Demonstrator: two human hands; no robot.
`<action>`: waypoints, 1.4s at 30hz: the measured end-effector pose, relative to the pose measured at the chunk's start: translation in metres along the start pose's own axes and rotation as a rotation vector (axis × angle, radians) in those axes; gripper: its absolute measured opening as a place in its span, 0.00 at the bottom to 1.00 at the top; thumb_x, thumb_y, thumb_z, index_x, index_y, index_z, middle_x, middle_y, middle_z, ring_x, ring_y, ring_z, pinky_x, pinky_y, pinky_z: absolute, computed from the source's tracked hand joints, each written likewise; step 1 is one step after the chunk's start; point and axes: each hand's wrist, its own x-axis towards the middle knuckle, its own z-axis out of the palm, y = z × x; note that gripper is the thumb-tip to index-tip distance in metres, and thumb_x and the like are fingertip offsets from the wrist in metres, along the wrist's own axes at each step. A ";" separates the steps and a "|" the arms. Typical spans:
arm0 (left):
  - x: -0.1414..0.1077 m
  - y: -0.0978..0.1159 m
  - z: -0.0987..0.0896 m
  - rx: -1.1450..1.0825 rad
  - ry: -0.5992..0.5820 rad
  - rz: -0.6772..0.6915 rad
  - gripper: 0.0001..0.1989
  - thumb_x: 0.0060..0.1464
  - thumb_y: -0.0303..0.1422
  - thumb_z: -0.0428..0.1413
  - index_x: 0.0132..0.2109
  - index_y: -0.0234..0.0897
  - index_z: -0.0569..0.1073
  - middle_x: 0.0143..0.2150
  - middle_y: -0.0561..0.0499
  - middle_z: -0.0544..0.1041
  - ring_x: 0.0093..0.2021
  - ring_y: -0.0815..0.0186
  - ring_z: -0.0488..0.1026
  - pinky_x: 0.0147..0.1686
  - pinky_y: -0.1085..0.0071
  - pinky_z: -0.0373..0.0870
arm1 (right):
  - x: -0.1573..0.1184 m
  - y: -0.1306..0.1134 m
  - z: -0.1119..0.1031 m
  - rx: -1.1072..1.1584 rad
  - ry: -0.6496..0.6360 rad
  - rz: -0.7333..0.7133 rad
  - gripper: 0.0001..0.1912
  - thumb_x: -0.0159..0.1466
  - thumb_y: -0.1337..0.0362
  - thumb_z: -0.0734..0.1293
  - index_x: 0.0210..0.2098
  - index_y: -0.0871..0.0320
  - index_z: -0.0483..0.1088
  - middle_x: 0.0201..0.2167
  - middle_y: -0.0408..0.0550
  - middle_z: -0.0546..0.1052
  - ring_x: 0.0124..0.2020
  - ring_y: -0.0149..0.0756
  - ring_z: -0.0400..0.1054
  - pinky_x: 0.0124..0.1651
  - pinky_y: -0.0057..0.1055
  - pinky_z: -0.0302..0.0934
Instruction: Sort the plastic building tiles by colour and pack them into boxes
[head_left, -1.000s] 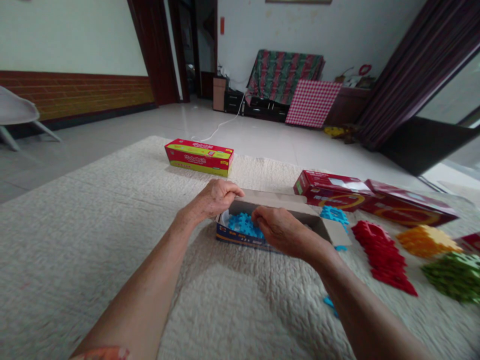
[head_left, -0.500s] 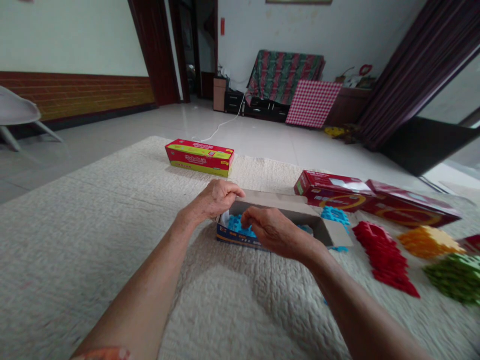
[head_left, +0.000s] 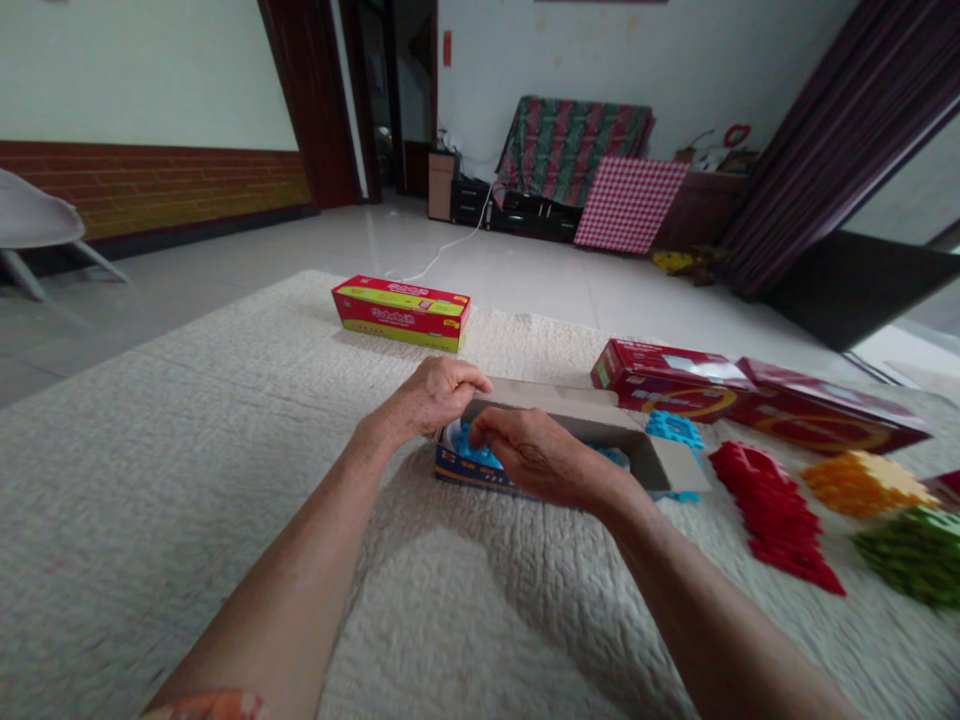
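Note:
An open dark blue cardboard box [head_left: 480, 474] lies lengthwise in front of me, its lid flap raised at the back. Blue plastic pieces [head_left: 478, 456] with notched edges are inside, at its left end and partly under my hand. My left hand [head_left: 439, 392] is closed on the box's back left corner. With fingers bent down, my right hand [head_left: 536, 452] reaches into the box at the blue pieces. Its fingertips are partly hidden, but they press against a blue piece. More blue pieces [head_left: 673, 428] lie just outside the box's right end.
Piles of red pieces [head_left: 772, 515], yellow pieces [head_left: 862, 482] and green pieces [head_left: 911, 555] lie on the right. Two dark red boxes [head_left: 667, 375] stand behind them. A red and yellow-green box [head_left: 401, 313] sits further back on the quilted mat [head_left: 225, 400].
My right hand has shifted slightly left inside the box, toward its left end. My left hand stays at the corner.

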 end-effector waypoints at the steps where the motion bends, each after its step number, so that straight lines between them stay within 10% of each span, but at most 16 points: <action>1: 0.000 0.000 0.000 0.000 -0.002 0.000 0.17 0.50 0.20 0.49 0.36 0.36 0.82 0.35 0.49 0.83 0.36 0.66 0.78 0.39 0.70 0.73 | -0.002 0.000 -0.003 0.012 0.018 -0.003 0.14 0.65 0.71 0.56 0.36 0.58 0.73 0.28 0.43 0.75 0.26 0.27 0.64 0.33 0.26 0.58; 12: 0.000 -0.001 0.001 0.006 -0.017 -0.003 0.16 0.49 0.24 0.49 0.36 0.37 0.81 0.35 0.50 0.83 0.35 0.66 0.78 0.42 0.70 0.73 | -0.113 0.060 -0.075 -0.120 0.661 0.292 0.10 0.64 0.59 0.60 0.38 0.53 0.71 0.37 0.50 0.77 0.37 0.42 0.71 0.42 0.38 0.63; 20: 0.000 -0.005 0.003 0.008 -0.043 -0.069 0.16 0.49 0.32 0.49 0.37 0.41 0.81 0.37 0.52 0.83 0.38 0.63 0.79 0.45 0.69 0.73 | -0.155 0.132 -0.068 -0.415 0.223 0.532 0.11 0.56 0.66 0.65 0.39 0.59 0.73 0.35 0.51 0.76 0.34 0.38 0.69 0.38 0.33 0.60; 42: 0.002 -0.003 0.001 0.050 -0.095 -0.153 0.16 0.48 0.36 0.50 0.36 0.41 0.81 0.39 0.51 0.83 0.40 0.60 0.79 0.45 0.68 0.73 | -0.143 0.131 -0.050 -0.479 0.279 0.730 0.08 0.58 0.63 0.65 0.36 0.60 0.72 0.34 0.51 0.75 0.35 0.38 0.69 0.35 0.29 0.56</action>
